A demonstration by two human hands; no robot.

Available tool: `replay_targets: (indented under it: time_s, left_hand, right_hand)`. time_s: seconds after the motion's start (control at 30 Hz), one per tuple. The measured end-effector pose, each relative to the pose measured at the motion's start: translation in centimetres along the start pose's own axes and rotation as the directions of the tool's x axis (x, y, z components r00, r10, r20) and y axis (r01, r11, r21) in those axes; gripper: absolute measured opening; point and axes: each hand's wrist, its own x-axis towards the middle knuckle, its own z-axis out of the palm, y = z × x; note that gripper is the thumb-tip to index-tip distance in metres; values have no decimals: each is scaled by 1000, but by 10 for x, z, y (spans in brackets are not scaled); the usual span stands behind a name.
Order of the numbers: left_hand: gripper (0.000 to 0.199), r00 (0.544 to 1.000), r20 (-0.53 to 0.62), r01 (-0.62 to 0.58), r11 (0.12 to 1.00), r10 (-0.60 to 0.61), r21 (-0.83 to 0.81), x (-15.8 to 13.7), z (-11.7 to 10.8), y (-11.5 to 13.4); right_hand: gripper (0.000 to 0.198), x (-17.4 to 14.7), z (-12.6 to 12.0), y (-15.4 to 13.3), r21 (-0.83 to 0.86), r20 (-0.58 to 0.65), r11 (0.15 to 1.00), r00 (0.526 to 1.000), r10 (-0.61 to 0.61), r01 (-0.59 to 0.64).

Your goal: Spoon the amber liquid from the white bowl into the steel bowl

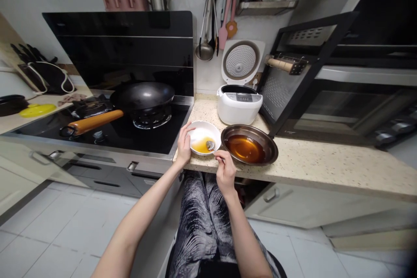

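Note:
A white bowl point(199, 127) with yellow liquid pooled in its bottom stands at the counter's front edge, left of a wide metal basin point(275, 150) of amber-brown liquid. My left hand point(184, 144) grips the bowl's left rim, thumb and fingers around its side. Pinched in my right hand point(225, 169) is a spoon point(210, 144), its head down in the yellow liquid and its handle crossing the bowl's right front rim. The fingers hide the handle's end.
Behind the basin sits a white rice cooker point(239, 108), lid raised. A wok point(143, 95) rests on the stove to the left, its wooden handle point(97, 121) pointing toward the front. On the right stands a black rack point(276, 91) beside an oven point(345, 104). Utensils point(208, 17) hang on the wall.

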Motion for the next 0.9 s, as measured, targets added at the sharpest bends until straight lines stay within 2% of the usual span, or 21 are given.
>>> replay_targets:
  time_s: [0.23,0.5,0.73,0.9]
  left_hand:
    - [40,1000,-3,-3,1000,3,3,-1,0,0]
    - [41,1000,0,4,1000,-4,3,0,0,1]
    - [37,1000,2,9,1000,-9,2,0,0,2]
    - [37,1000,5,17,1000,-17,-2,0,0,2]
  right_hand:
    - [20,0,-2,-2,48,-26,993,994,111,-109]
    - [22,-3,5,-3,231,-86,932,948,306,-280]
    - [24,-5,15,-3,344,-101,885,924,368,-315]
    - [23,-1,13,-7,345,-136,891,924,358,-294]
